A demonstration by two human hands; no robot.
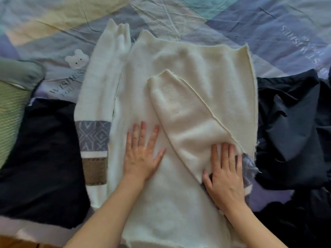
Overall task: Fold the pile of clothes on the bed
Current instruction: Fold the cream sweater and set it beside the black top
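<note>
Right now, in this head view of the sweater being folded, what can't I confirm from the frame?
- White sweater: its near hem is cut off by the bottom edge.
- Folded sleeve: its shoulder end is hidden under the right hand.
- Sweater front: it lies face down, except for the patterned bands on the left sleeve.
- Dark clothes at right: bunched, and cut off by the right edge; the number of garments is unclear.
- Left hand lies flat; pressing force is unreadable.

So the cream fuzzy sweater point(179, 72) is spread flat across the middle of the bed point(179, 18), inside out with seams showing. Its right sleeve point(180, 111) is folded diagonally over the body, and the left sleeve point(102, 83), with grey and tan patterned bands, lies straight alongside. Dark clothes are bunched toward the bed's right edge point(290, 122), and another dark piece point(41, 158) lies near the left edge.
</note>
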